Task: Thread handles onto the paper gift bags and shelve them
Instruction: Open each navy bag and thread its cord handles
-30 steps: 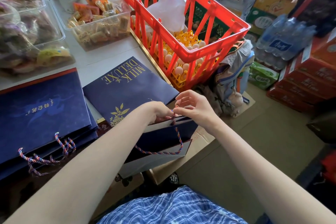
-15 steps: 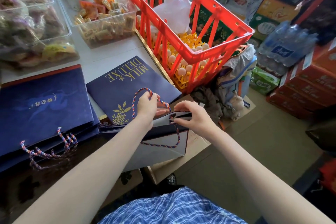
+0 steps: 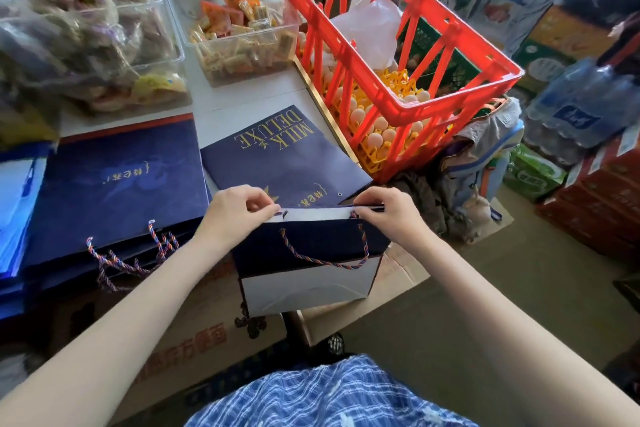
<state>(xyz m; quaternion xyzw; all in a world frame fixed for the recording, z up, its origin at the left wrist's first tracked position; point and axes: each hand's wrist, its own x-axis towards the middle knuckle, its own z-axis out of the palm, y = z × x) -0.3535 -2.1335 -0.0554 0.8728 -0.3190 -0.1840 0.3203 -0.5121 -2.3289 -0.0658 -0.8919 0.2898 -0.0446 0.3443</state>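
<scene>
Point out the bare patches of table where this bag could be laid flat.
One bare strip of white table lies between the clear snack tub and the MILK DELUXE bag. Everything else is crowded: stacked navy bags at left, red egg crate at right, both hands gripping the open bag.

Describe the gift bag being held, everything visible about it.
The gift bag is dark navy paper with a pale inside and a pale folded bottom panel facing the camera. It hangs past the table edge, mouth away from the camera. A twisted red, white and blue rope handle droops in a loop across its near face. The left hand and right hand pinch its top rim at either corner. It partly overlaps a flat bag printed MILK DELUXE.
</scene>
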